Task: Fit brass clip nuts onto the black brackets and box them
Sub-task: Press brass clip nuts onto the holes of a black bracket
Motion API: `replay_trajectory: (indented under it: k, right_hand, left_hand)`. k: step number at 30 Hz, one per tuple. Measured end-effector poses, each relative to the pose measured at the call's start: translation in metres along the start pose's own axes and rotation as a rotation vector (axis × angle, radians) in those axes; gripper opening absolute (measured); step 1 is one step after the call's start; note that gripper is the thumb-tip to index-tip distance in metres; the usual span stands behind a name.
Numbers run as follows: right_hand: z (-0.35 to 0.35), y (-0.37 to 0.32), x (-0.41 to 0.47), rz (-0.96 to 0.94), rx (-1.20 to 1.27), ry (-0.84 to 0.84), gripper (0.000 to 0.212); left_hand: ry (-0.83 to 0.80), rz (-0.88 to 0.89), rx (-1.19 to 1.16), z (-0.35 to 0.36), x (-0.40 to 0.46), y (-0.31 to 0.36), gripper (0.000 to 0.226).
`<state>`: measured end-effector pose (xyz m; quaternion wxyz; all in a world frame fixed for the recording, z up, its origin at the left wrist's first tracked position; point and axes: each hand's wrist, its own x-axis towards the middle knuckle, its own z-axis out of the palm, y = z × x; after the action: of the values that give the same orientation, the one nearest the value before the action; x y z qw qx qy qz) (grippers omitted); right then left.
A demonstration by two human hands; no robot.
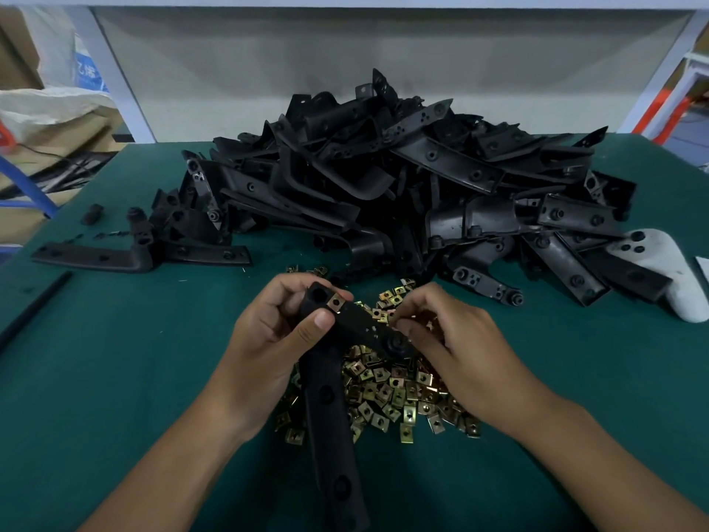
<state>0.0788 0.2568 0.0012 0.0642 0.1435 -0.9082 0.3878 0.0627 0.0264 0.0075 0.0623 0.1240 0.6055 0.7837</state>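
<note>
My left hand grips the bent upper end of a long black bracket, thumb pressed on its face. One brass clip nut sits clipped on the bracket's upper edge by my fingertips. My right hand hovers over the loose brass clip nuts heaped on the green table and pinches one small nut between thumb and forefinger near the bracket's right tab. The bracket's long arm runs down toward me between my forearms.
A big heap of black brackets fills the back of the green table. A lone bracket lies at the left, a black rod at the left edge, a white part at the right. Bags and boxes stand beyond the left edge.
</note>
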Motion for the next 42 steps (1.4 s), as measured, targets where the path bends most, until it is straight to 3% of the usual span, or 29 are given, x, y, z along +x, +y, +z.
replay_trajectory:
  k: [5,8,11,19,26,33,42]
  right_hand:
    - [-0.005,-0.01,0.008,0.205,0.662,0.017,0.013]
    - [-0.008,-0.013,0.007,0.241,0.904,-0.004,0.016]
    - [-0.01,-0.016,0.007,0.251,1.022,-0.026,0.021]
    - [-0.007,-0.023,0.003,0.294,1.034,-0.132,0.015]
    - [-0.004,-0.026,0.002,0.298,0.988,-0.17,0.011]
    - [-0.004,-0.029,0.001,0.26,0.935,-0.163,0.009]
    - [-0.006,-0.028,0.002,0.235,0.901,-0.107,0.006]
  left_hand:
    - [-0.041,-0.038,-0.088,0.0,0.001,-0.001,0.036]
    - [-0.046,-0.051,-0.149,0.001,0.0,-0.001,0.042]
    - [-0.033,-0.073,-0.201,0.002,0.0,-0.001,0.031]
    - [-0.058,-0.139,-0.168,0.005,-0.003,-0.002,0.034]
    - [-0.086,-0.153,-0.062,0.004,-0.004,-0.004,0.022]
    - [-0.161,-0.06,0.127,0.005,-0.004,-0.008,0.054]
    - [-0.163,-0.011,0.1,0.006,-0.002,-0.01,0.04]
